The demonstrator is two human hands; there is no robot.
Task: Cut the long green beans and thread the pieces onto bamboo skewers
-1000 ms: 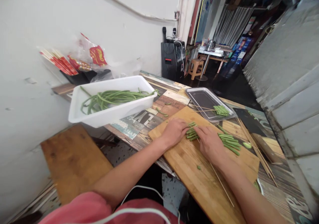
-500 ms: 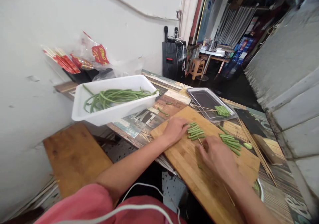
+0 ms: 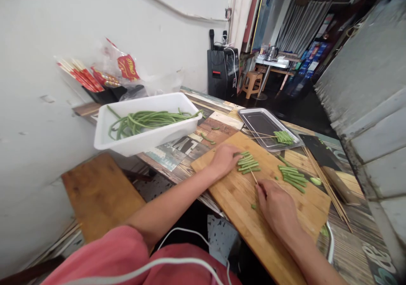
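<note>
A row of cut green bean pieces (image 3: 248,163) lies side by side on the wooden cutting board (image 3: 228,192). My left hand (image 3: 223,161) holds the far left end of this row, its fingers closed against the pieces. On the near side, my right hand (image 3: 276,199) pinches a thin bamboo skewer (image 3: 253,176) whose far end meets the lowest pieces. How deep the tip sits in them I cannot tell. To the right on the board is a second group of bean pieces (image 3: 292,177). A small green scrap (image 3: 253,206) rests by my right hand.
A white plastic tub (image 3: 149,139) of long green beans (image 3: 149,122) stands at left. Behind the board, a metal tray (image 3: 253,122) carries skewered beans (image 3: 283,137). Loose skewers (image 3: 328,183) and a cleaver (image 3: 320,150) lie at right. A wooden stool (image 3: 101,196) is below left.
My right hand has drawn back slightly toward me, and more of the skewer shows between it and the beans. My left hand stays at the row's end. The view has shifted a little.
</note>
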